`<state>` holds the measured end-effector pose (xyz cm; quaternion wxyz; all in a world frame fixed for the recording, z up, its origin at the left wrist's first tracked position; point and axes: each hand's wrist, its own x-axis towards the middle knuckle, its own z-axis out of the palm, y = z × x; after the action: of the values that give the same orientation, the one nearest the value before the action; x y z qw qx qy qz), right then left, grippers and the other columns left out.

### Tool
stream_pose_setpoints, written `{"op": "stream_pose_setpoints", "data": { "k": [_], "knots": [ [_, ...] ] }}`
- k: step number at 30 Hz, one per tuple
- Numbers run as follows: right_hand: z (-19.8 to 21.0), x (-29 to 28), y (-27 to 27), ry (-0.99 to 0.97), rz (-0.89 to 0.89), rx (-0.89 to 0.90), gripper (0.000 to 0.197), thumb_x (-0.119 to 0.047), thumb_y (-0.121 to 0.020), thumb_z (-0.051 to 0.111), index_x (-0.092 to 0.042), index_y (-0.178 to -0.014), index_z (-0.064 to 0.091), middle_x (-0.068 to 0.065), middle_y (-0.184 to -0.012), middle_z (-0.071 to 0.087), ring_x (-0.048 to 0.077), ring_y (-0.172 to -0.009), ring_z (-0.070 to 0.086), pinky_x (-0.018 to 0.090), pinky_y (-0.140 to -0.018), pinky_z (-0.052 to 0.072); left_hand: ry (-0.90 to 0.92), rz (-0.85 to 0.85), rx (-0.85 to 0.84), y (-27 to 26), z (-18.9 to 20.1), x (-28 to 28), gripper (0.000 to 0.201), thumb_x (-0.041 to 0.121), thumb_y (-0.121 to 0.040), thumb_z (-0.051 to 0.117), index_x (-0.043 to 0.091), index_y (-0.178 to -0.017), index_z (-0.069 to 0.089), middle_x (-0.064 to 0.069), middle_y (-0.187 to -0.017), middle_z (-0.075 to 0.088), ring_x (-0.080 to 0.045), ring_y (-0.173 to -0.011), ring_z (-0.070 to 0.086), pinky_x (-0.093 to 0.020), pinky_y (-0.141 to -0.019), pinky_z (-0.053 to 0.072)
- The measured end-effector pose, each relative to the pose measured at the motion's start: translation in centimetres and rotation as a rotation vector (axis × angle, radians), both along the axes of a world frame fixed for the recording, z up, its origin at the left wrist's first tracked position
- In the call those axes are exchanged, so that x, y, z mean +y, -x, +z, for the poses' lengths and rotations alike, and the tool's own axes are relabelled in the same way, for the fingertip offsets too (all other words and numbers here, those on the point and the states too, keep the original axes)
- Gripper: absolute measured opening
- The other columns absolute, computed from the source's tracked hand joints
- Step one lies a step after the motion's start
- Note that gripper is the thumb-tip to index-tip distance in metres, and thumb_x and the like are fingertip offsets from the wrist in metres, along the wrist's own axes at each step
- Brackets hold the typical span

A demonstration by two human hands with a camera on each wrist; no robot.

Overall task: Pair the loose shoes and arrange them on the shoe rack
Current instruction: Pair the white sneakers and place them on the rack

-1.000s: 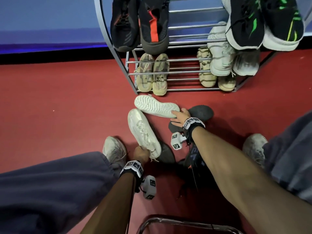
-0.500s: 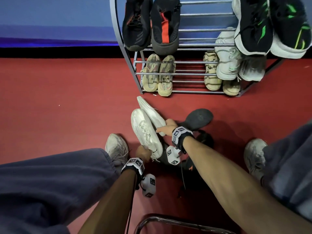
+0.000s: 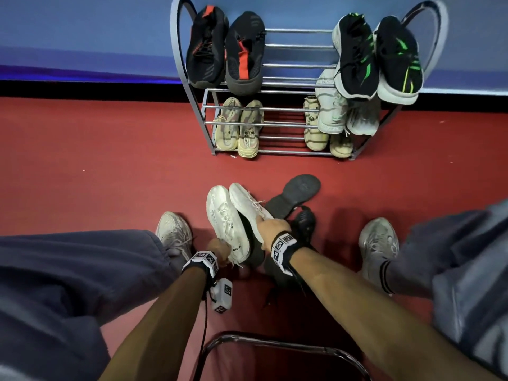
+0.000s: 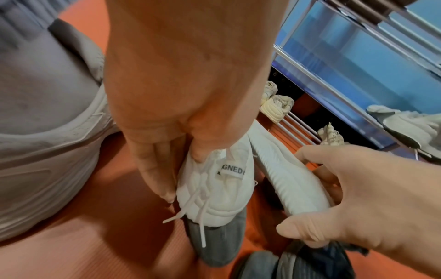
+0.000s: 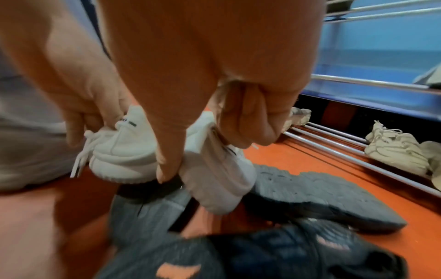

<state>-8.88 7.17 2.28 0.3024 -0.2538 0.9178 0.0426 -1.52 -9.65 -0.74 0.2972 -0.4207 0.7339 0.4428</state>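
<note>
A: Both hands are down on the red floor (image 3: 82, 166), each with a white shoe. The left hand (image 3: 220, 250) pinches the heel of the left white shoe (image 3: 226, 220), thumb and fingers curled round the collar.

B: And the right hand (image 3: 270, 229)?

A: Its grip is closed over the heel end of the right white shoe (image 3: 247, 206); from the wrist view the fingers curl inside the opening. The two white shoes lie side by side, touching, toes toward the shoe rack (image 3: 180, 67).

B: What's under them?

A: Dark shoes in a heap. One, the dark upturned shoe (image 3: 298, 189), shows its sole just right of the white pair.

B: The rack itself?

A: The black and red pair (image 3: 225, 50) and the black and green pair (image 3: 376, 56) are on top, pale pairs on the lower rails. The middle of each rail stands bare.
</note>
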Motion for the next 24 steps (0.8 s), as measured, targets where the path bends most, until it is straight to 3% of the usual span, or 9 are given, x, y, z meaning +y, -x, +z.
{"op": "stream_pose_setpoints", "data": {
  "k": [3,6,8,10,12,13,16,19,24],
  "knots": [
    [-0.9,1.2,-1.8,0.063,0.039,-0.038,0.080,-0.033,-0.075,0.083,-0.010,-0.136,0.037,0.010,-0.119,0.065,0.030,-0.105,0.067,0.038,-0.078,0.051,0.156,-0.592,-0.031,-1.9,0.8,0.7,0.043,0.027,-0.101,0.053,0.001,-0.135,0.052,-0.019,-0.140,0.052,-0.034,-0.126,0.054,-0.040,-0.101,0.045],
    [-2.0,2.2,-2.2,0.252,-0.066,-0.123,0.049,-0.037,-0.078,0.077,-0.015,-0.115,0.053,0.005,-0.110,0.061,0.030,-0.103,0.064,0.035,-0.080,0.050,0.180,-0.695,-0.048,-1.8,-0.3,0.9,0.046,0.028,-0.100,0.055,-0.002,-0.134,0.053,-0.023,-0.140,0.052,-0.036,-0.129,0.052,-0.043,-0.102,0.044],
    [-2.6,2.9,-1.4,0.394,-0.225,-0.145,0.029,-0.039,-0.078,0.076,-0.023,-0.100,0.066,-0.004,-0.103,0.053,0.024,-0.106,0.057,0.029,-0.085,0.046,0.192,-0.709,-0.028,-2.0,-0.9,0.8,0.048,0.031,-0.100,0.055,-0.002,-0.135,0.053,-0.023,-0.140,0.052,-0.036,-0.129,0.051,-0.043,-0.102,0.044],
    [-3.2,3.4,-0.5,0.460,-0.343,-0.133,0.028,-0.048,-0.068,0.083,-0.030,-0.087,0.070,-0.006,-0.110,0.046,0.021,-0.110,0.044,0.033,-0.094,0.042,0.098,-0.531,-0.071,-2.0,-1.2,0.5,0.045,0.028,-0.100,0.055,-0.001,-0.133,0.056,-0.022,-0.137,0.056,-0.032,-0.119,0.058,-0.039,-0.096,0.049],
    [-3.7,3.6,0.0,0.414,-0.415,-0.149,0.048,-0.057,-0.058,0.084,-0.035,-0.095,0.063,-0.003,-0.137,0.035,0.025,-0.123,0.034,0.041,-0.104,0.038,0.026,-0.195,-0.150,-1.2,-1.6,0.3,0.039,0.020,-0.100,0.053,-0.002,-0.131,0.059,-0.020,-0.131,0.062,-0.021,-0.095,0.065,-0.032,-0.083,0.055],
    [-3.9,3.7,0.0,0.394,-0.462,-0.172,0.064,-0.059,-0.054,0.085,-0.036,-0.105,0.054,0.000,-0.142,0.028,0.027,-0.127,0.033,0.043,-0.104,0.038,0.020,-0.151,-0.137,-1.1,-1.6,0.2,0.037,0.017,-0.101,0.051,-0.003,-0.131,0.058,-0.019,-0.132,0.062,-0.021,-0.095,0.066,-0.031,-0.085,0.055],
    [-4.7,3.5,-0.2,0.455,-0.587,-0.246,0.108,-0.053,-0.046,0.093,-0.032,-0.130,0.029,0.002,-0.132,0.024,0.030,-0.121,0.048,0.040,-0.095,0.048,0.048,-0.333,-0.057,-1.9,-2.7,-0.4,0.036,0.016,-0.102,0.048,-0.002,-0.133,0.057,-0.019,-0.137,0.057,-0.032,-0.118,0.059,-0.038,-0.100,0.048],
    [-5.1,2.4,-0.3,0.345,-0.568,-0.213,0.138,-0.056,-0.040,0.093,-0.026,-0.147,0.012,0.006,-0.142,0.019,0.034,-0.124,0.048,0.046,-0.097,0.049,0.080,-0.212,-0.095,-1.9,-3.8,-0.6,0.034,0.012,-0.097,0.056,-0.005,-0.125,0.062,-0.022,-0.122,0.066,-0.029,-0.097,0.066,-0.035,-0.089,0.056],
    [-6.1,1.5,-1.8,0.392,-0.663,-0.322,0.101,-0.063,-0.054,0.085,-0.016,-0.125,0.031,0.004,-0.118,0.061,0.026,-0.102,0.063,0.038,-0.085,0.054,0.129,-0.305,-0.085,-1.8,-3.0,-0.8,0.028,0.011,-0.090,0.061,-0.003,-0.114,0.068,-0.019,-0.111,0.070,-0.035,-0.106,0.068,-0.034,-0.082,0.056]
  ]
}}
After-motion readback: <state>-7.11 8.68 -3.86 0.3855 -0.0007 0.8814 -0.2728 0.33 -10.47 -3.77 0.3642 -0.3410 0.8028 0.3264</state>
